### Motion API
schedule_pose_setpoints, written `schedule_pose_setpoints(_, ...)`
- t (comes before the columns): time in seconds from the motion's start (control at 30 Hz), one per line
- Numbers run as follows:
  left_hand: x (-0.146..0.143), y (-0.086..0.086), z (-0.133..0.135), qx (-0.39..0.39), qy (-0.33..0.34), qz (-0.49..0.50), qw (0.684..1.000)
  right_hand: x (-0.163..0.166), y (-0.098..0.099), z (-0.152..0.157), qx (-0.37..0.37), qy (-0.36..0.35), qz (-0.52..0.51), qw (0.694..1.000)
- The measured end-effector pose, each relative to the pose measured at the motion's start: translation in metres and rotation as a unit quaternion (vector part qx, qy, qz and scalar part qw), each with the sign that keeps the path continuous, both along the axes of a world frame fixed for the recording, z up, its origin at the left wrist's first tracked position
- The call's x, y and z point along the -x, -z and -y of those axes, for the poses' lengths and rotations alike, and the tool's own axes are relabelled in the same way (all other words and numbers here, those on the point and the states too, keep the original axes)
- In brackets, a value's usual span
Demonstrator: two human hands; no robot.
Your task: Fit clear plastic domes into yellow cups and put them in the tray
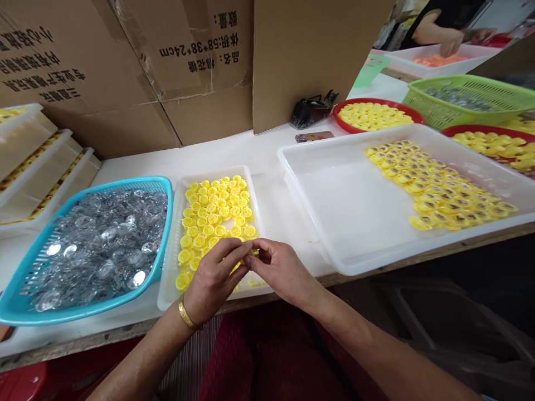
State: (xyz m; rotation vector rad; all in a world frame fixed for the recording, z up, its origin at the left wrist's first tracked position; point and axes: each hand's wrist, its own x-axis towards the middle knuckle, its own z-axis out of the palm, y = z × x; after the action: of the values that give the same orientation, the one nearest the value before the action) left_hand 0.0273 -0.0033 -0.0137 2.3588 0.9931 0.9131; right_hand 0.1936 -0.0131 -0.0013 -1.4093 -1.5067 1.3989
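Observation:
My left hand [215, 278] and my right hand [281, 268] meet over the near end of a small white tray [167, 287] filled with several round yellow plastic pieces [217, 214]. Both hands pinch together on one small yellow piece [252, 253] between their fingertips. A gold bracelet sits on my left wrist. To the left stands a blue basket [161, 262] heaped with clear silvery discs [100, 245].
A large white tray [334, 223] on the right holds assembled yellow pieces [438, 186]. Behind are red dishes of yellow pieces [371, 115], a green basket [468, 100], cardboard boxes [167, 67], stacked white trays at left, and another person's hand [451, 42] far right.

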Motion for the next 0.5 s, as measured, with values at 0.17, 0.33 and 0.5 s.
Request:
schedule_pose_setpoints(0.17,-0.001,0.000,0.000,0.058,0.012,0.027,0.998,-0.001,0.009,0.000,0.039,0.055,-0.083,0.994)
schedule_pose_setpoints(0.33,-0.003,0.006,0.001,0.094,0.002,0.043,0.995,0.000,0.012,0.000,0.112,0.058,-0.207,0.970)
schedule_pose_setpoints(0.5,-0.006,0.005,-0.004,0.131,-0.006,0.071,0.989,-0.001,0.009,-0.002,0.129,0.092,-0.250,0.955)
